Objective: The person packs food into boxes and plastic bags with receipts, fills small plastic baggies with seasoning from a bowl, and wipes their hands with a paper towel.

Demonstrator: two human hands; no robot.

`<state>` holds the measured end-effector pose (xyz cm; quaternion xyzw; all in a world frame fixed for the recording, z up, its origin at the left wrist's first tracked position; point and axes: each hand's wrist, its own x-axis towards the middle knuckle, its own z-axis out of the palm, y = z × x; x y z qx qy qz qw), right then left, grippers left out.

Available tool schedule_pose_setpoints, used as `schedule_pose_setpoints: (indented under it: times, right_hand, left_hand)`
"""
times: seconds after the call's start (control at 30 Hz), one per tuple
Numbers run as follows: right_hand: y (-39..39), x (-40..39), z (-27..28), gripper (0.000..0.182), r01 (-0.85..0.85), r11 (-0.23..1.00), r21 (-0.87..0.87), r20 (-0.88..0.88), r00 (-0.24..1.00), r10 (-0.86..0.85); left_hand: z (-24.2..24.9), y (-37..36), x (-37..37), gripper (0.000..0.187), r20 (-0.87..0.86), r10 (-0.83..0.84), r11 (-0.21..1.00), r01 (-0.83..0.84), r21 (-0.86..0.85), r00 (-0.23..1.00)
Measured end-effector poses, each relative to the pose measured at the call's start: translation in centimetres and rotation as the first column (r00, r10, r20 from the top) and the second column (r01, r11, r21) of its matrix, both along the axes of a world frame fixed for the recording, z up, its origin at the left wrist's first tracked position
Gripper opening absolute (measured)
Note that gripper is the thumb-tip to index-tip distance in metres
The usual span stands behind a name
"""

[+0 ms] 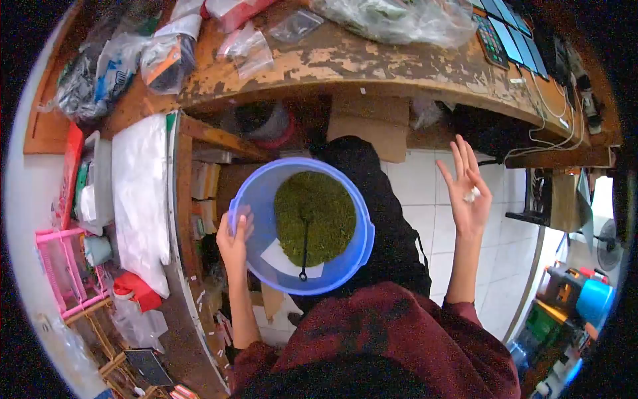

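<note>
My left hand (233, 238) is closed on the left side of a blue plastic bucket (367, 233), thumb at its rim. Inside lies a heap of green, finely chopped dry leaf material (325, 213). A thin black-handled scoop or spoon (305, 246) stands in the heap, its far end buried. White paper (274, 255) shows at the bucket's bottom. Off to the right, my right hand (469, 189) is held palm up, apart from the bucket. A small white piece (471, 195) sits in it beneath the bent thumb, while other fingers stretch out.
A worn wooden desk (372, 70) runs across the top, bearing plastic bags (399, 20), a calculator (490, 43) and phone-like devices (522, 50). White cables (551, 143) hang from its right side. Below are a cardboard box (369, 126) and white floor tiles (415, 179). A pink rack (63, 272) stands left.
</note>
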<state>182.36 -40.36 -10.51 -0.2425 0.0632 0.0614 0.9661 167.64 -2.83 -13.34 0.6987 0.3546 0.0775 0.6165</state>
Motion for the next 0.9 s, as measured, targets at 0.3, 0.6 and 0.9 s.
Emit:
schedule_pose_setpoints:
  times: [0.3, 0.6, 0.9]
  right_hand:
    - [-3.4, -2.6, -0.3, 0.063, 0.071, 0.997, -0.043, -0.049, 0.996, -0.074]
    - [-1.6, 3.1, -1.2, 0.060, 0.096, 0.995, 0.005, -0.165, 0.982, -0.094]
    - [2.6, 9.7, 2.6, 0.060, 0.032, 0.985, -0.169, -0.219, 0.973, -0.069]
  left_hand:
    - [-6.2, -2.7, 8.0, 0.022, 0.173, -0.222, 0.904, 0.136, 0.406, 0.960]
    - [-21.1, -4.1, 23.0, 0.025, 0.167, -0.223, 0.874, 0.121, 0.470, 0.960]
    - [-32.8, -8.4, 29.0, 0.041, -0.175, 0.047, 0.927, 0.023, 0.374, 0.983]
